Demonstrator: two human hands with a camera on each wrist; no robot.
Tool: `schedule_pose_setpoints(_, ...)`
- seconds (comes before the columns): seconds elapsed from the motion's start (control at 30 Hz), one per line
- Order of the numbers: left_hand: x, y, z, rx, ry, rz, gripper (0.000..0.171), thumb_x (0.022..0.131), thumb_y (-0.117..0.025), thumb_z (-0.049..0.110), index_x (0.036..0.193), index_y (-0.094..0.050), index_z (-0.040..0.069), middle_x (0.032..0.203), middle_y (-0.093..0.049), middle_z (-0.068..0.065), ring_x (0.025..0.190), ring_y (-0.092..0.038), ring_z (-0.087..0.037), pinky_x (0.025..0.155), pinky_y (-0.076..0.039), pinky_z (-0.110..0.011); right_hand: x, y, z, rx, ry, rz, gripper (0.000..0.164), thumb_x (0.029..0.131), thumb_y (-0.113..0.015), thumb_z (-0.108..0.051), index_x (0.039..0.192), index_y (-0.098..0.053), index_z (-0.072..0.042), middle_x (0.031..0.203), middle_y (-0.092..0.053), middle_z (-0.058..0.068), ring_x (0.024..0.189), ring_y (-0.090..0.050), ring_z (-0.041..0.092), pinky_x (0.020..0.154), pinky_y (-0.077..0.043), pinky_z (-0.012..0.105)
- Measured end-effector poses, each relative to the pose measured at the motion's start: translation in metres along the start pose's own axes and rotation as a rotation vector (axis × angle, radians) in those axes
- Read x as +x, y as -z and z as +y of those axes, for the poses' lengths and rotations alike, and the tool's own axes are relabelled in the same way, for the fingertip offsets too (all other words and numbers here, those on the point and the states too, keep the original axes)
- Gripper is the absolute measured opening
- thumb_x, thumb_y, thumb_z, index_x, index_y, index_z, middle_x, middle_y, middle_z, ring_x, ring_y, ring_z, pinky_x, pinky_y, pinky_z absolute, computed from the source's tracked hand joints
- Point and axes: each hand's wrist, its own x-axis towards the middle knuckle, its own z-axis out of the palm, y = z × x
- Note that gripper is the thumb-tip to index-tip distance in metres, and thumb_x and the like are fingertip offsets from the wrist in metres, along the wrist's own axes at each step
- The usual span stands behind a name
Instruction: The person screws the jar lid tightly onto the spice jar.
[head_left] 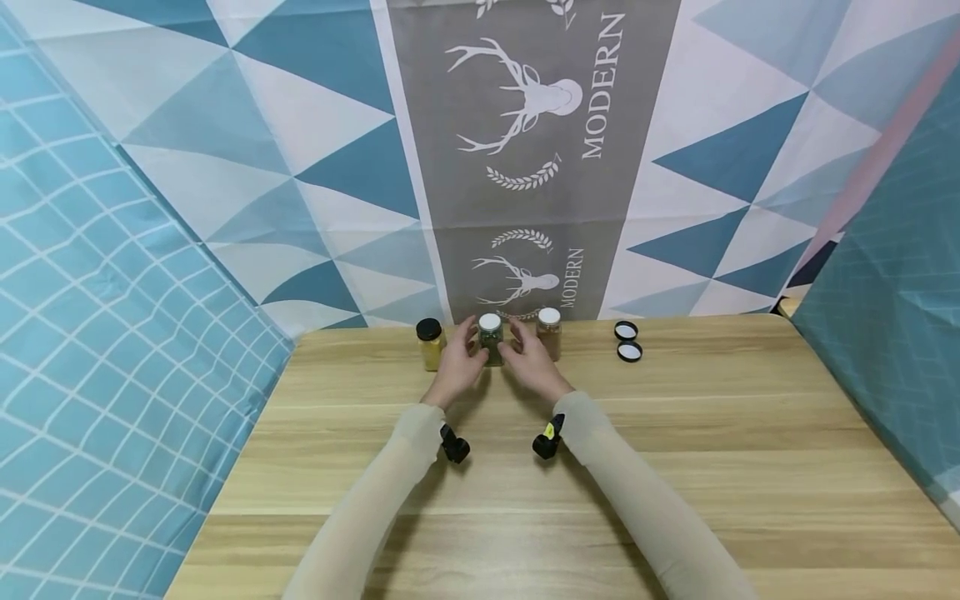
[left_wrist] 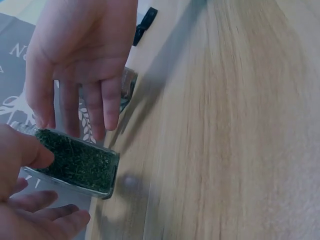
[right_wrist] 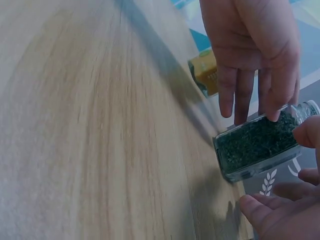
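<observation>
A glass jar [head_left: 491, 337] of green dried herb flakes, with a white top, stands upright between my two hands near the back of the table. My left hand [head_left: 460, 364] is on its left and my right hand [head_left: 532, 363] on its right. In the left wrist view, both thumbs are at the herb jar [left_wrist: 75, 162], while the other fingers extend loosely and stand apart from it. The right wrist view shows the same herb jar [right_wrist: 255, 145] with neither hand wrapped around it. Whether each thumb presses the glass is hard to tell.
Left of my left hand stands a black-lidded jar [head_left: 430, 343] with yellow contents. Behind my right hand is a white-topped jar [head_left: 550, 329] with brownish contents. Two black lids [head_left: 626, 331] lie farther right. A patterned curtain [head_left: 352, 167] hangs along the back edge of the table [head_left: 712, 433].
</observation>
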Motion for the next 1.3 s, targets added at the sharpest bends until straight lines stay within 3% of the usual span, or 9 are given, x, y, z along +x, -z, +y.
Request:
schedule_pose_setpoints(0.23,0.003,-0.002,0.0,0.084,-0.041,-0.025,0.07,0.096,-0.064,-0.002,0.159,-0.033,0.002,0.156,-0.043,-0.029,0.137,-0.052,-0.046,0.112,-0.051,-0.049,0.003,0.004,-0.002,-0.082,0.02,-0.011,0.065,0.105,-0.058,-0.022,0.161,-0.028,-0.006,0.162,-0.036,0.025,0.141,-0.05,0.041,0.12,-0.042,0.048)
schedule_pose_setpoints(0.5,0.005,-0.002,0.0,0.088,-0.017,-0.041,0.07,0.096,-0.065,-0.002,0.158,-0.033,0.001,0.156,-0.045,-0.027,0.135,-0.055,-0.043,0.108,-0.054,-0.047,0.007,0.006,-0.006,-0.155,0.05,-0.065,0.058,0.106,-0.059,-0.022,0.158,-0.037,-0.009,0.152,-0.052,0.024,0.133,-0.059,0.037,0.116,-0.048,0.046)
schedule_pose_setpoints(0.93,-0.003,0.003,-0.004,0.02,-0.065,-0.072,0.059,0.098,-0.066,0.0,0.153,-0.045,0.007,0.153,-0.05,-0.021,0.136,-0.056,-0.037,0.11,-0.054,-0.043,-0.002,0.007,-0.007,-0.134,0.08,-0.075,0.05,0.106,-0.06,-0.024,0.152,-0.044,-0.01,0.148,-0.054,0.024,0.131,-0.06,0.038,0.112,-0.052,0.046)
schedule_pose_setpoints(1.3,-0.017,0.004,-0.003,0.008,-0.091,-0.083,0.062,0.098,-0.066,-0.001,0.155,-0.041,0.003,0.154,-0.048,-0.022,0.137,-0.055,-0.037,0.109,-0.055,-0.041,-0.013,0.004,-0.003,-0.06,0.097,-0.043,0.052,0.106,-0.061,-0.021,0.154,-0.045,-0.01,0.151,-0.053,0.019,0.134,-0.058,0.038,0.112,-0.052,0.046)
